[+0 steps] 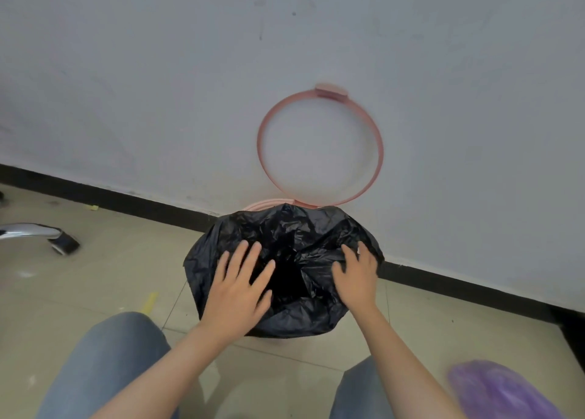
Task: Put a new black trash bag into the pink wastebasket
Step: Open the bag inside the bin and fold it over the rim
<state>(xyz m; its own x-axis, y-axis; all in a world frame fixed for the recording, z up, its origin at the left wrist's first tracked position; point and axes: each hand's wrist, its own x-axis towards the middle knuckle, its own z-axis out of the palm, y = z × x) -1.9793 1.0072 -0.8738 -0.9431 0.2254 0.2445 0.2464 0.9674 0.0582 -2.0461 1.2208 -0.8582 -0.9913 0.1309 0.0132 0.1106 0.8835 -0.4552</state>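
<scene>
a big pale wall (pixel 158 70) fills the top of the view, with a black strip (pixel 126 198) along its foot; below it lies a floor (pixel 110 276) of light tiles; the person's two legs in blue jeans (pixel 101 365) show at the bottom, one on each side.

a black trash bag (pixel 294 228) sits in the middle, by the wall; it is draped over the pink wastebasket (pixel 269 204), so only a bit of the pink rim peeks out at the back; the bag is crinkly and dips down into a dark hole in its middle; it hangs over the sides all the way round.

a pink ring (pixel 319 148) stands up behind the basket and leans on the wall, joined to the basket at its bottom edge; it has a small pink tab at its top.

the left hand (pixel 237 288) lies flat on the bag with its fingers spread wide; the right hand (pixel 357 276) rests on the right side of the bag, fingers bent down onto the plastic; whether it grips a fold cannot be told.

a blurry purple thing (pixel 500 390) shows at the bottom right; a shiny chair leg with a black wheel (pixel 63 244) sits on the floor at the left; a few small yellow scraps (pixel 148 301) lie on the tiles.
</scene>
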